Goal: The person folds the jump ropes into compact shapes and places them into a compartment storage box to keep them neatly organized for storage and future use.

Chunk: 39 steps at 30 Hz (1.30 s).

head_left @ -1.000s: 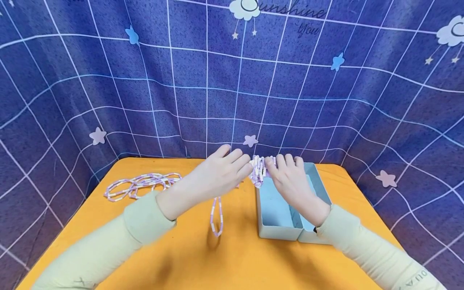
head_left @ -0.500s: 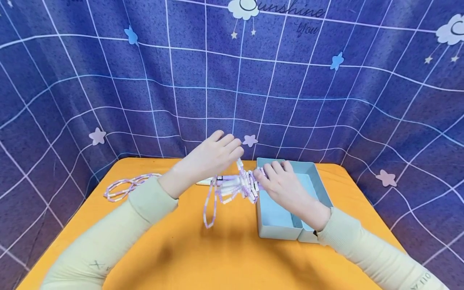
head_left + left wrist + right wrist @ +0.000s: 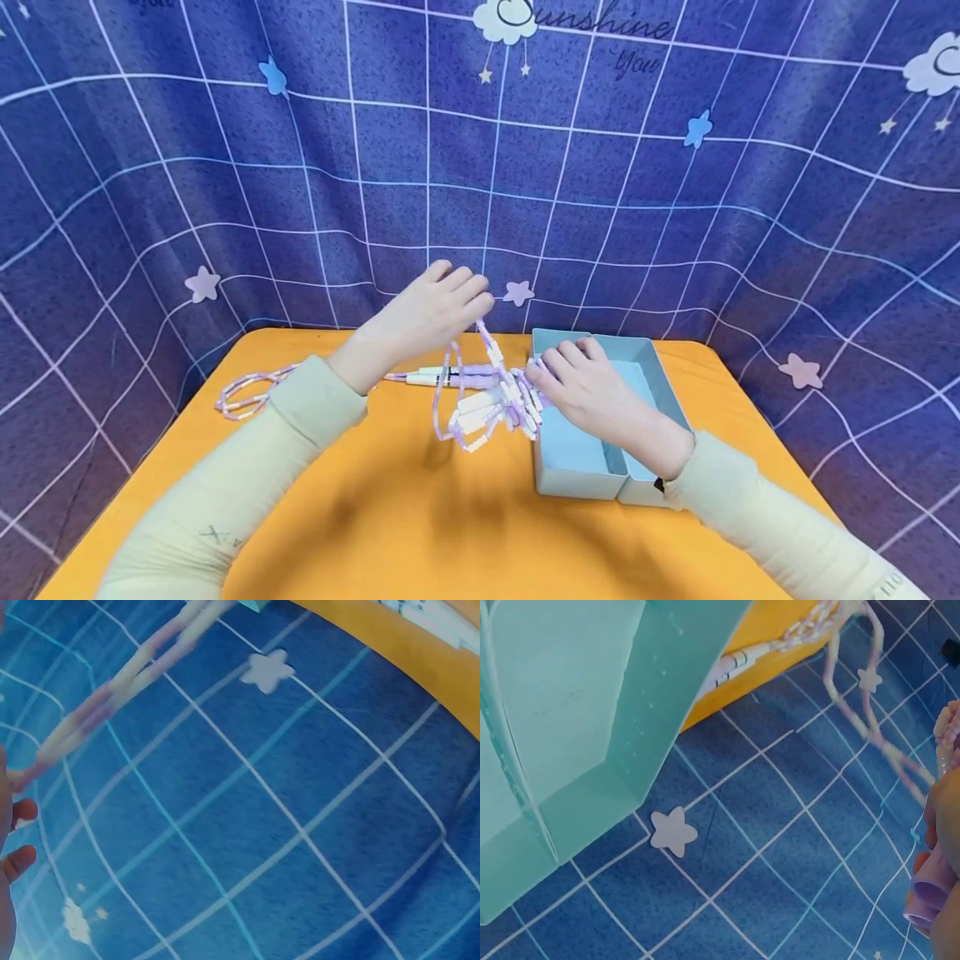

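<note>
A purple-and-white beaded jump rope (image 3: 517, 400) is bunched between both hands above the table. My left hand (image 3: 450, 308) pinches a strand of it, raised to the left, with loops dangling below. In the left wrist view two strands run up from the fingers (image 3: 21, 862). My right hand (image 3: 577, 379) grips the bundled rope and its handles at the left edge of the blue box. Hollow purple handle ends (image 3: 934, 892) poke out beside that hand in the right wrist view. The handles' white ends (image 3: 480, 408) stick out leftward among the beads.
Two light blue boxes (image 3: 581, 483) stand side by side at the right. Behind the hands lie white-and-purple jump rope handles (image 3: 427, 377) on the orange table (image 3: 375, 517). More beaded rope (image 3: 251, 396) lies at the left, partly hidden by the left arm. A blue curtain closes the back.
My left hand has moved left and up, drawing a strand out from the bunch. The right hand has shifted slightly down and left with the bundle, baring the rear of the box.
</note>
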Motion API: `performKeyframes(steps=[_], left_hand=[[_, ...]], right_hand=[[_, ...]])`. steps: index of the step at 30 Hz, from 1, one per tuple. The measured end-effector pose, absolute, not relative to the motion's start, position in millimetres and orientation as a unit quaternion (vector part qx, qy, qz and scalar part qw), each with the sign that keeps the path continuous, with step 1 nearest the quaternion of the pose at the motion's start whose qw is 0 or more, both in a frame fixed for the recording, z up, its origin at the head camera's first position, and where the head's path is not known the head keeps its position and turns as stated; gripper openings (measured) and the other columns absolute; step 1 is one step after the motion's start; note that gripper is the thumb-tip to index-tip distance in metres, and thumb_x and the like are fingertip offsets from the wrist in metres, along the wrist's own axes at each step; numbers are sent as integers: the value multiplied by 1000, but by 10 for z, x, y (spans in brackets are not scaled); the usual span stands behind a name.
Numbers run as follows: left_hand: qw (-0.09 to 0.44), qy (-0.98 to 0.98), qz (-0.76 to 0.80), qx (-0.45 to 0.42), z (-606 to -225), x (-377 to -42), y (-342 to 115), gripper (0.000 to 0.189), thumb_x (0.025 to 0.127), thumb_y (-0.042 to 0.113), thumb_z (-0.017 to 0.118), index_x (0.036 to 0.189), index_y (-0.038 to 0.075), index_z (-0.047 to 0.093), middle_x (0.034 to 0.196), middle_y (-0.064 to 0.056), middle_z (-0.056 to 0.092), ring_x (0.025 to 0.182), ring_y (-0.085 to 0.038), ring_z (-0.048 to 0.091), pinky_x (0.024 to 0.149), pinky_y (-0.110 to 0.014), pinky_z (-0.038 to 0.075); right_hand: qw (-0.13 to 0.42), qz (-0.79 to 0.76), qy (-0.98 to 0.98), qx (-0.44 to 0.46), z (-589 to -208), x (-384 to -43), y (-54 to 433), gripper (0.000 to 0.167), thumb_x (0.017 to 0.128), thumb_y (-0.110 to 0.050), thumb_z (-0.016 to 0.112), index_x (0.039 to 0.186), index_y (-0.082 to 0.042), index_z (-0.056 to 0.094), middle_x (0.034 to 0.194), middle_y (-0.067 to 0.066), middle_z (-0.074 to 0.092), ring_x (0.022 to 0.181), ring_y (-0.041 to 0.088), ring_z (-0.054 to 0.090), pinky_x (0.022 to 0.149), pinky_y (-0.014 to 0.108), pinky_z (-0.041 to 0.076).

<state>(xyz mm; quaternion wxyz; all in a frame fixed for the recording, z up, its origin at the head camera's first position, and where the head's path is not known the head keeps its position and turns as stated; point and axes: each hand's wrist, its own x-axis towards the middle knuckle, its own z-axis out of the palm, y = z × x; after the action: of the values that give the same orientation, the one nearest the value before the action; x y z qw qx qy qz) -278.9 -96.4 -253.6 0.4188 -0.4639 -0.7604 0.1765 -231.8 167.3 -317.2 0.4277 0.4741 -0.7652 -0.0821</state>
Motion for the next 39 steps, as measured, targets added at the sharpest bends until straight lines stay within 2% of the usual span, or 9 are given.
performKeyframes(steps=[13, 17, 20, 27, 30, 32, 35, 37, 39], left_hand=[[418, -789, 132, -430, -2678, -3071, -1230, 18, 97, 13, 35, 101, 7, 51, 103, -8, 53, 88, -26, 48, 77, -37, 37], [409, -800, 121, -423, -2736, -3125, -1298, 14, 95, 12, 40, 101, 6, 50, 103, -9, 52, 88, -26, 49, 76, -38, 38], [394, -816, 118, -406, -2787, -3175, -1375, 16, 88, 10, 53, 102, 5, 50, 104, -10, 52, 89, -27, 49, 75, -39, 38], [395, -829, 104, -381, -2960, -3286, -1534, 23, 94, 14, 29, 98, 4, 48, 95, -11, 48, 83, -29, 47, 68, -38, 35], [379, -837, 110, -379, -2999, -3276, -1529, 18, 87, 16, 47, 100, 3, 47, 96, -11, 47, 83, -28, 46, 68, -37, 35], [372, -840, 117, -377, -3037, -3270, -1511, 33, 76, 17, 63, 101, 4, 47, 97, -11, 47, 84, -28, 46, 69, -37, 35], [367, -839, 125, -383, -3123, -3261, -1473, 64, 51, 19, 80, 102, 3, 45, 98, -10, 47, 85, -27, 46, 69, -36, 35], [374, -834, 127, -387, -3190, -3254, -1433, 56, 56, 14, 79, 100, 4, 46, 96, -10, 47, 83, -26, 46, 68, -36, 36], [383, -828, 119, -391, -3261, -3244, -1394, 39, 69, 11, 71, 98, 4, 47, 95, -10, 48, 83, -26, 48, 68, -35, 37]], right_hand=[[412, -57, -758, 502, -3185, -2251, 1716, 26, 102, -12, 26, 106, -9, 51, 86, 3, 49, 79, 23, 47, 74, 39, 38], [418, -40, -760, 497, -3162, -2237, 1715, 23, 101, -12, 26, 102, -9, 49, 86, 3, 49, 81, 23, 48, 75, 39, 38], [426, -29, -758, 493, -3136, -2218, 1711, 22, 100, -11, 26, 100, -9, 47, 85, 3, 49, 80, 22, 48, 76, 39, 38], [442, -10, -753, 488, -3105, -2213, 1697, 18, 99, -8, 27, 102, -9, 45, 86, 5, 50, 81, 23, 51, 76, 41, 39], [437, -8, -762, 478, -3110, -2218, 1692, 19, 99, -9, 26, 100, -8, 45, 85, 6, 51, 81, 24, 52, 77, 41, 39], [431, 4, -771, 468, -3103, -2214, 1680, 19, 99, -11, 29, 95, -8, 48, 84, 6, 52, 80, 24, 51, 76, 41, 38], [422, 31, -783, 456, -3083, -2208, 1659, 21, 99, -17, 31, 95, -7, 49, 83, 6, 52, 78, 25, 49, 76, 41, 37], [425, 51, -782, 452, -3061, -2208, 1640, 21, 100, -20, 32, 97, -7, 48, 82, 7, 51, 77, 25, 48, 75, 41, 37], [434, 64, -777, 452, -3045, -2215, 1624, 20, 100, -19, 31, 101, -6, 45, 82, 7, 50, 76, 26, 47, 74, 41, 37]])
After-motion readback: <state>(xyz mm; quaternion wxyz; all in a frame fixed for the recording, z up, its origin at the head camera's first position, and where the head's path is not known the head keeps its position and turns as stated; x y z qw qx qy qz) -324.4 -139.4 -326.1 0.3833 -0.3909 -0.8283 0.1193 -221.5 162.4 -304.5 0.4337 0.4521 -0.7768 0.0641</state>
